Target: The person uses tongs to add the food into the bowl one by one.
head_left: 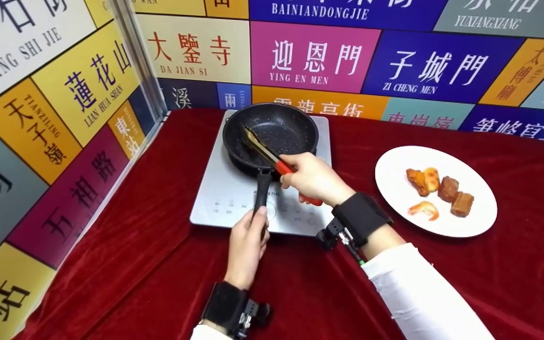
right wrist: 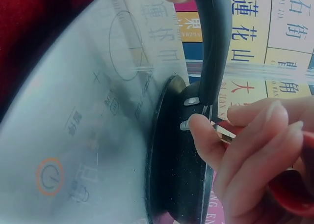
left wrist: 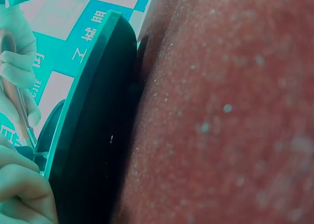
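Note:
A black speckled frying pan (head_left: 281, 127) sits on a silver induction cooktop (head_left: 215, 189). My left hand (head_left: 248, 241) grips the pan's black handle (head_left: 262, 189), which points toward me. My right hand (head_left: 317, 177) holds red-handled tongs (head_left: 265, 148), their metal tips down inside the pan at its left side. What lies between the tips is hidden. In the right wrist view the right fingers (right wrist: 265, 145) curl round the red grips, close beside the pan's wall (right wrist: 181, 160). The left wrist view shows the left fingers (left wrist: 24, 189) at the handle.
To the right, a white plate (head_left: 395, 198) carries a shrimp (head_left: 424, 210) and several browned food pieces (head_left: 448, 189). Dark red velvet cloth (head_left: 158, 264) covers the table. Printed sign panels (head_left: 314, 56) stand behind and along the left.

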{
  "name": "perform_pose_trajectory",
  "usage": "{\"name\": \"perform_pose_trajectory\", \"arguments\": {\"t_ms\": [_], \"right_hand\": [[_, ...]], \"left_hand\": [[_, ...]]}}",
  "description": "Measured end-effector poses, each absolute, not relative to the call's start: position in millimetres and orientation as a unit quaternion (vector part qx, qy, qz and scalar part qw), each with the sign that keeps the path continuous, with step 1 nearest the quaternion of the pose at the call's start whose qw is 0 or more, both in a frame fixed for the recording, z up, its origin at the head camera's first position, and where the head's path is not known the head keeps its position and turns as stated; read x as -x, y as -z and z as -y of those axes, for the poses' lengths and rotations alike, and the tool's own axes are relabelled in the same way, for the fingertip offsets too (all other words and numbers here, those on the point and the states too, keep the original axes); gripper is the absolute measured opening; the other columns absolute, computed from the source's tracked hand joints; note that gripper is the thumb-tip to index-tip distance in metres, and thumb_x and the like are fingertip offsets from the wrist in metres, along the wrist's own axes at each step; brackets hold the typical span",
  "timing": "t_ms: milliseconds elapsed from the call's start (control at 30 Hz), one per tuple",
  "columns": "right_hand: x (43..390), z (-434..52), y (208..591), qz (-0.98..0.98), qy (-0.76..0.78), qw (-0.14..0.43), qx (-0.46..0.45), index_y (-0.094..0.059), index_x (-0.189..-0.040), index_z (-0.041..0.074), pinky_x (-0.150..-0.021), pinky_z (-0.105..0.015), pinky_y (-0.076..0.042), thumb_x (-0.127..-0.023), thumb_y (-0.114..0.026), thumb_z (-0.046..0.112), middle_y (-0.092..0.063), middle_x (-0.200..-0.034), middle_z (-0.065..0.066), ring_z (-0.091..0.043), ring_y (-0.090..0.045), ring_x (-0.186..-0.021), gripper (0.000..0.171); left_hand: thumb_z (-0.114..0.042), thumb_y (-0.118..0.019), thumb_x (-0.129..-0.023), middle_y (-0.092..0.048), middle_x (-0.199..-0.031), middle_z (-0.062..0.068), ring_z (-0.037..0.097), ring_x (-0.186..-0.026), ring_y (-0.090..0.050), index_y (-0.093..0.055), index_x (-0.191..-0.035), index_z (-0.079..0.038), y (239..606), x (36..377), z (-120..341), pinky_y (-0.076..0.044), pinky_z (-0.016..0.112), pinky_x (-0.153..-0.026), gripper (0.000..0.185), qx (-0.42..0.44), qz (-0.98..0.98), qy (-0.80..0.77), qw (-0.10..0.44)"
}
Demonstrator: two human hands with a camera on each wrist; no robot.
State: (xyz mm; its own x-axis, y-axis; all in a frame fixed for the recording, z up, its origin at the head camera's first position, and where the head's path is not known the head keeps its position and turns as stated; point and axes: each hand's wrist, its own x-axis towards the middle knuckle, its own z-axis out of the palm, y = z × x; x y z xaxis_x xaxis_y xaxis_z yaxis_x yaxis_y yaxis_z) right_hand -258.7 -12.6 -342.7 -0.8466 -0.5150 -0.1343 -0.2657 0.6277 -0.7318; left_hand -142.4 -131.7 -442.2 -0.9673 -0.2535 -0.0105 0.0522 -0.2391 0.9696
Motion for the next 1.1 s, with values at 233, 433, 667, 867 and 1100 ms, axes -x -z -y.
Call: {"name": "perform_pose_trajectory", "arguments": {"t_ms": [233, 433, 667, 867, 1100], "right_hand": [[260.0, 8.7, 341.8, -0.895, 0.358, 0.159, 0.212, -0.044, -0.132, 0.021, -0.035, -0.029, -0.042, -0.075, -0.061, 0.009, -0.061, -0.087, -0.008, -0.02, -0.052, -0.039, 0.06], [259.9, 6.5, 342.1, -0.89, 0.368, 0.16, 0.215, -0.047, -0.13, 0.022, -0.034, -0.028, -0.041, -0.074, -0.06, 0.01, -0.06, -0.087, -0.008, -0.02, -0.051, -0.039, 0.059], [259.7, 3.6, 345.5, -0.892, 0.371, 0.162, 0.203, -0.039, -0.135, 0.019, -0.035, -0.027, -0.04, -0.076, -0.059, 0.014, -0.059, -0.091, -0.01, -0.017, -0.05, -0.039, 0.063], [254.8, 2.4, 348.8, -0.894, 0.372, 0.155, 0.194, -0.041, -0.132, 0.026, -0.033, -0.027, -0.038, -0.075, -0.059, 0.017, -0.065, -0.077, -0.009, -0.023, -0.051, -0.04, 0.06], [245.6, 0.1, 360.4, -0.903, 0.364, 0.125, 0.192, -0.029, -0.138, 0.032, -0.038, -0.031, -0.042, -0.079, -0.059, 0.028, -0.062, -0.069, -0.008, -0.024, -0.053, -0.042, 0.066]], "left_hand": [[-0.038, -0.05, -0.09, -0.033, -0.05, 0.0, 0.011, -0.039, -0.026, -0.045, -0.074, -0.001, 423.7, 135.2, 125.0, -0.022, 0.022, -0.035, 0.041, -0.078, 0.624, 0.773, 0.086], [-0.034, -0.049, -0.092, -0.034, -0.05, 0.0, 0.01, -0.039, -0.028, -0.045, -0.074, 0.002, 414.8, 132.0, 121.7, -0.024, 0.02, -0.036, 0.04, -0.076, 0.632, 0.766, 0.086], [-0.034, -0.049, -0.092, -0.034, -0.05, 0.0, 0.01, -0.039, -0.028, -0.045, -0.072, -0.003, 415.6, 131.7, 122.3, -0.024, 0.021, -0.036, 0.037, -0.073, 0.634, 0.765, 0.085], [-0.033, -0.049, -0.092, -0.033, -0.049, -0.001, 0.01, -0.039, -0.027, -0.045, -0.072, -0.003, 416.2, 131.2, 125.2, -0.024, 0.022, -0.036, 0.037, -0.074, 0.632, 0.767, 0.084], [-0.033, -0.049, -0.092, -0.033, -0.049, -0.001, 0.011, -0.038, -0.027, -0.044, -0.071, -0.004, 417.8, 130.8, 128.6, -0.023, 0.022, -0.036, 0.036, -0.076, 0.629, 0.769, 0.084]]}}
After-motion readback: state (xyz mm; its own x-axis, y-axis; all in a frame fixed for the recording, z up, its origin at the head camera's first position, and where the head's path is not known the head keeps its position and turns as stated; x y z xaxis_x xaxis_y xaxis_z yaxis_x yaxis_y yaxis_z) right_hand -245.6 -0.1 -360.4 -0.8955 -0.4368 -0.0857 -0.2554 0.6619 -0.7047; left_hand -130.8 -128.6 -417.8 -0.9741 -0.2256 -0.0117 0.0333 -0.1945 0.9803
